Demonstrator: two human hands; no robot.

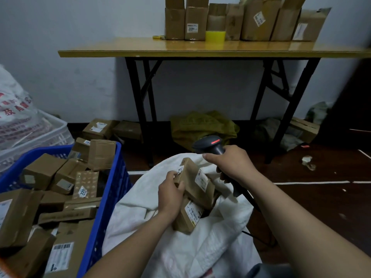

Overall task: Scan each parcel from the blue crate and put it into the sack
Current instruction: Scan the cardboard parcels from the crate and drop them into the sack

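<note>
Over the mouth of the white sack (200, 247), the left grip (170, 194) clasps a small brown cardboard parcel (195, 181) with white labels, one numbered 216. The right grip (230, 163) is clenched round a dark scanner (210, 145). The blue crate (112, 187) stands just left.

A brown, white-labelled parcel (197, 181) tilts over the open mouth of the white sack (200, 253), gripped by the left hand (170, 194). A second parcel (187, 218) lies just beneath. The blue crate (112, 189) at left is heaped with brown boxes (46, 169). The right hand (230, 163) holds the dark scanner (212, 146), its red light lit.
</note>
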